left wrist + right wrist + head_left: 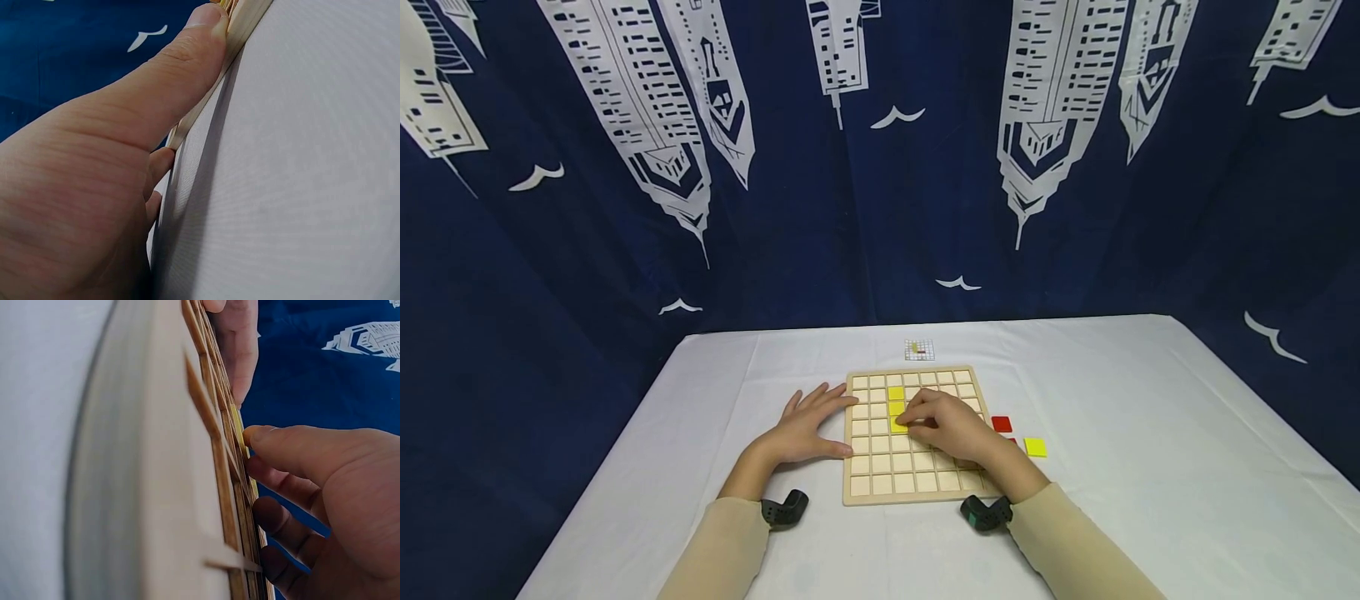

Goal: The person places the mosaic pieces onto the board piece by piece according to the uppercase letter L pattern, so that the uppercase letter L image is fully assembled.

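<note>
A wooden grid board (pixel 880 502) lies on the white table, with yellow tiles in one column; two of them, such as the middle tile (pixel 896 408), lie flat in their cells. Below these, my right hand (pixel 951 427) has thumb and index finger at the lowest yellow tile (pixel 898 426), pinching it at the board's surface. The right wrist view shows this hand (pixel 350 494) with its other fingers bent close over the grid. My left hand (pixel 801 433) is spread, its thumb and fingertips against the board's left edge; its thumb (pixel 169 87) touches the wooden rim (pixel 244 31).
Right of the board lie a red tile (pixel 1002 424), a yellow tile (pixel 1035 447) and another red piece (pixel 1012 441) partly hidden by my right forearm. A small card with a printed grid (pixel 919 350) lies behind the board. A dark blue curtain (pixel 865 208) hangs behind the table.
</note>
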A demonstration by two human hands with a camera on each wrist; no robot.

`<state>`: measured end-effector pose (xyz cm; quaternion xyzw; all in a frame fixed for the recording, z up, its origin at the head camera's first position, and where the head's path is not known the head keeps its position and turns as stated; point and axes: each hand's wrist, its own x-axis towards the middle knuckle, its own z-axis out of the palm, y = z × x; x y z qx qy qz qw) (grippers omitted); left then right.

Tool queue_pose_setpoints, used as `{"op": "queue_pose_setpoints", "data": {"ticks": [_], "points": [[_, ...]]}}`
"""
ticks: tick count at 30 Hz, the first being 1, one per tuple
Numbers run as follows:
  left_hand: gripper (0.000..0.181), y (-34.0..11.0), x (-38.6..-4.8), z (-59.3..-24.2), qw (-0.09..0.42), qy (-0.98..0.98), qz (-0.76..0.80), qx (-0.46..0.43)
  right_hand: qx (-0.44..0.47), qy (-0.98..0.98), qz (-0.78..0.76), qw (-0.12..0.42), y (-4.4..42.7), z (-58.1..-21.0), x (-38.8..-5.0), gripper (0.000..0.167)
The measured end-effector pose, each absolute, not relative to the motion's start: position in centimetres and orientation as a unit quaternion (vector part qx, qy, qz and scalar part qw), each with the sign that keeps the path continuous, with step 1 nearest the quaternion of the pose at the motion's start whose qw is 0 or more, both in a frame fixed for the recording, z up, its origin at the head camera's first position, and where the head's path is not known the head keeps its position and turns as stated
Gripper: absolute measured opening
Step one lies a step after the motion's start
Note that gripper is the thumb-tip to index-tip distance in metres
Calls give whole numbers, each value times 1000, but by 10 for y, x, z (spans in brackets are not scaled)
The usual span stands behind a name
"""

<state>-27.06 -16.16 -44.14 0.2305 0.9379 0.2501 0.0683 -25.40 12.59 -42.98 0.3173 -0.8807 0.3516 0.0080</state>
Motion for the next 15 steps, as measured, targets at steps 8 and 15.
{"op": "queue_pose_setpoints", "data": {"ticks": [8, 15], "points": [[84, -161, -271, -442, 69, 939, 247, 229, 317, -882, 349, 9, 126, -431, -254, 20], [85, -162, -271, -443, 66, 940, 244, 230, 321, -876, 359, 4, 128, -428, -253, 13]]}}
